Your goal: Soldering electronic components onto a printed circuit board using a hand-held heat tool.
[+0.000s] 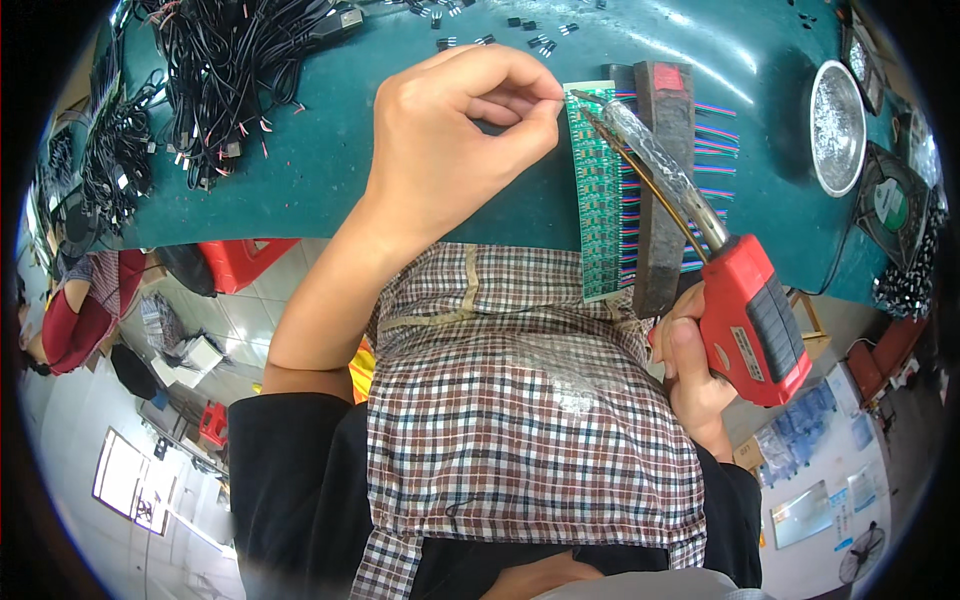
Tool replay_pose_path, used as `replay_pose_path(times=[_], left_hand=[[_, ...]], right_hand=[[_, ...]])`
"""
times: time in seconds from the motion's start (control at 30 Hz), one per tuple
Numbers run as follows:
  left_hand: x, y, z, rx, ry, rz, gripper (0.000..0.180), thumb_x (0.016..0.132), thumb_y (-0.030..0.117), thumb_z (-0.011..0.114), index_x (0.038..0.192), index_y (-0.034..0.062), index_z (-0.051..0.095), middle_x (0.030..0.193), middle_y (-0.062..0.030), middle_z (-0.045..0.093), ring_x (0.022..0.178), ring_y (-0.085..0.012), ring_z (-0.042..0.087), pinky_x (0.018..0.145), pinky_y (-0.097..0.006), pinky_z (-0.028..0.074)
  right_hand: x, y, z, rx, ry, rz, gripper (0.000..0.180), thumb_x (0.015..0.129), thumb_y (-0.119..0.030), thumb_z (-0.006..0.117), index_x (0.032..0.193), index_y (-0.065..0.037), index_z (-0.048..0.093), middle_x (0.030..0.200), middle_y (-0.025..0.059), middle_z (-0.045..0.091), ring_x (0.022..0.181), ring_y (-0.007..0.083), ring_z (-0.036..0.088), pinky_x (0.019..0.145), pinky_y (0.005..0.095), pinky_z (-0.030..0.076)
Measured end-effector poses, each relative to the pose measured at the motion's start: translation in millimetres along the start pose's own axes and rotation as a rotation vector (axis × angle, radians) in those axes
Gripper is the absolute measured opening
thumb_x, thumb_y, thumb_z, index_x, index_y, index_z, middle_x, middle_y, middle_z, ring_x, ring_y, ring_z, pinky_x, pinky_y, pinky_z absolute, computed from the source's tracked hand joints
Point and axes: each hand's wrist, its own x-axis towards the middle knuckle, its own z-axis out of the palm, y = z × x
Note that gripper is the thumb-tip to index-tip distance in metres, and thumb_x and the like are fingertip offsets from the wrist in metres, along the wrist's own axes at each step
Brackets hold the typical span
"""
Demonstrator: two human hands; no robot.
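In the head view: pinched together with left hand (anything in between too small to tell); just right of that pinch, green circuit board; clamped with right hand on red soldering gun; farther right, dark bar across coloured wires.

Electronics assembly workshop. Evidence: red-handled soldering gun; green circuit-board panel with coloured wires; bundled black cables, piled; loose pronged black components; green-topped workbench; square axial fan; red plastic stool; second person, in red, beyond the bench.
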Motion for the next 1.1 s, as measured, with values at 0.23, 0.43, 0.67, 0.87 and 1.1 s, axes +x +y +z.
replay_pose_path(times=[0.23, 0.43, 0.67, 0.87, 1.1], left_hand=[[1.3, 0.0, -0.2, 0.005, -0.014, -0.011, 0.012, 0.079, -0.006, 0.072, 0.091, -0.0017, 0.071, 0.089, -0.0063, 0.071, 0.079, -0.0108, 0.070, 0.072, -0.022, 0.058], [1.3, 0.1, -0.7, 0.017, -0.014, -0.006, 0.012, 0.079, -0.005, 0.072, 0.091, -0.0014, 0.071, 0.088, -0.0061, 0.071, 0.079, -0.0105, 0.070, 0.071, -0.022, 0.058], [0.9, -0.2, -1.0, 0.019, -0.019, -0.017, 0.012, 0.080, -0.004, 0.072, 0.091, -0.0016, 0.071, 0.087, -0.0056, 0.071, 0.079, -0.0106, 0.070, 0.072, -0.022, 0.058], [2.2, 0.7, -0.4, 0.030, -0.034, -0.012, 0.011, 0.080, -0.004, 0.072, 0.091, -0.0022, 0.071, 0.087, -0.0055, 0.071, 0.079, -0.0109, 0.070, 0.072, -0.023, 0.058], [2.5, -2.7, 3.8, -0.018, 0.048, 0.002, 0.009, 0.075, 0.000, 0.073, 0.083, 0.0030, 0.071, 0.079, -0.0057, 0.070, 0.072, -0.0124, 0.072, 0.064, -0.022, 0.058]], right_hand=[[-0.6, -4.2, 1.8, 0.031, 0.024, 0.093, 0.016, 0.090, -0.002, 0.060, 0.101, 0.003, 0.049, 0.076, 0.0085, 0.050, 0.044, 0.0080, 0.039, 0.043, 0.0254, 0.039], [-2.4, -5.8, 2.7, 0.035, 0.050, 0.061, 0.017, 0.091, -0.005, 0.060, 0.101, 0.003, 0.049, 0.075, 0.0083, 0.051, 0.043, 0.0077, 0.038, 0.044, 0.0251, 0.039], [-2.2, -5.9, 0.6, 0.050, 0.009, 0.051, 0.015, 0.092, -0.006, 0.059, 0.099, 0.002, 0.048, 0.076, 0.0077, 0.050, 0.044, 0.0073, 0.038, 0.044, 0.0252, 0.038], [-3.2, -9.9, 2.8, 0.066, 0.055, 0.148, 0.014, 0.091, -0.003, 0.058, 0.100, 0.001, 0.047, 0.082, 0.0098, 0.051, 0.044, 0.0078, 0.038, 0.044, 0.0252, 0.038], [-6.0, -6.2, -4.7, 0.035, 0.022, 0.107, 0.018, 0.092, -0.006, 0.059, 0.103, 0.001, 0.047, 0.082, 0.0090, 0.051, 0.045, 0.0076, 0.038, 0.044, 0.0252, 0.038]])
